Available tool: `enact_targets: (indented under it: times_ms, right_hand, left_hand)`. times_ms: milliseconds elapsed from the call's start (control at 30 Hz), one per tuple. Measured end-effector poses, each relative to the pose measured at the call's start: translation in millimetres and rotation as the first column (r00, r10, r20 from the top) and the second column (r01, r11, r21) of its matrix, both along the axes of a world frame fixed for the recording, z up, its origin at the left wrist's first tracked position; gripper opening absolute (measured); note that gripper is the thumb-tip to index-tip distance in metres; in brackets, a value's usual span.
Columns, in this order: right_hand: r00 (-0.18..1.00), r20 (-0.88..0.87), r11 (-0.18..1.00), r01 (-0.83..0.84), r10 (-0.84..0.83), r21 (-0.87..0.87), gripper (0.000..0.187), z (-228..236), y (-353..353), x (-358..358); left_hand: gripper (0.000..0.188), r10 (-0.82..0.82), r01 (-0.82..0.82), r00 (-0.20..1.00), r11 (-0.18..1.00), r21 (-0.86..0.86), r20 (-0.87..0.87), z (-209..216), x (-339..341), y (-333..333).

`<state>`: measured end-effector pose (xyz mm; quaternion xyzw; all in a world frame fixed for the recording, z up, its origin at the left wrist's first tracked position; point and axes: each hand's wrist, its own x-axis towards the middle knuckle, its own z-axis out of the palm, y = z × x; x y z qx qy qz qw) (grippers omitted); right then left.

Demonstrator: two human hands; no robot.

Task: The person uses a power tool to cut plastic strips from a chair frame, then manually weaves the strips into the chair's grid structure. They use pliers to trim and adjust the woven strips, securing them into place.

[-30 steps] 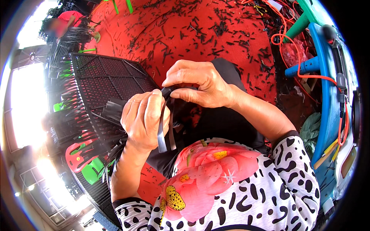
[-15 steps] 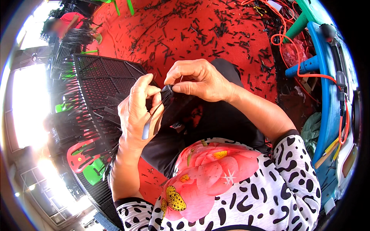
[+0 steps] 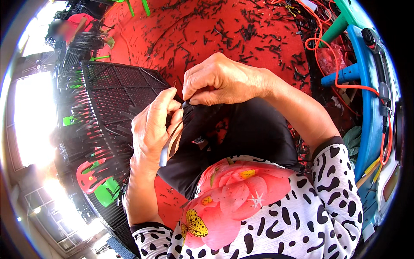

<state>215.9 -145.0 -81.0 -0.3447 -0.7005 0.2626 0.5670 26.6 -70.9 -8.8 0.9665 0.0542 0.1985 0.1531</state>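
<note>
My left hand point(image 3: 152, 125) is closed, thumb and fingers pinching a flat, dark, glossy strip point(image 3: 164, 154) whose tail hangs down along the palm. Close against its fingertips, my right hand point(image 3: 221, 82) has thumb and forefinger pressed together at the upper end of that strip. A small dark bit shows between the two hands; the fingers hide most of it. Beside my left hand lies a black woven panel point(image 3: 125, 82) of open mesh, with many loose strip ends sticking out along its edge.
Black strip scraps litter the red floor point(image 3: 258, 26) ahead. On the right stand a blue plastic stool point(image 3: 360, 103) with a black-handled tool and orange cord point(image 3: 318, 32). Red point(image 3: 88, 176) and green stools point(image 3: 106, 192) are at left. Another person point(image 3: 79, 26) works at the far left.
My right hand has rolled over and lifted slightly, its knuckles now higher. Less of the dark strip shows between my fingertips. My left hand has barely moved.
</note>
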Motion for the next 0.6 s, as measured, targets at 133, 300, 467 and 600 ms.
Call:
enact_targets:
  times_ms: [133,300,467,600]
  right_hand:
    - [1.0,0.027,1.0,-0.01,0.01,-0.02,0.015,1.4,2.6,0.0]
    - [0.999,-0.034,0.98,-0.014,0.007,-0.198,0.027,7.4,-3.3,0.1]
    - [0.999,-0.036,0.985,-0.019,0.013,-0.174,0.032,9.0,-4.7,-0.9]
    - [0.998,-0.061,0.98,-0.032,0.021,-0.196,0.034,9.1,-3.9,-1.1]
  left_hand:
    - [0.047,0.019,-0.021,0.998,0.999,-0.034,-0.056,4.0,0.5,-1.3]
    - [0.052,0.071,-0.077,0.993,0.995,-0.058,-0.094,2.8,2.7,3.1]
    - [0.052,0.115,-0.153,0.973,0.971,-0.185,-0.202,11.8,5.2,-0.9]
    - [0.054,0.152,-0.21,0.961,0.944,-0.253,-0.232,10.3,6.9,1.3]
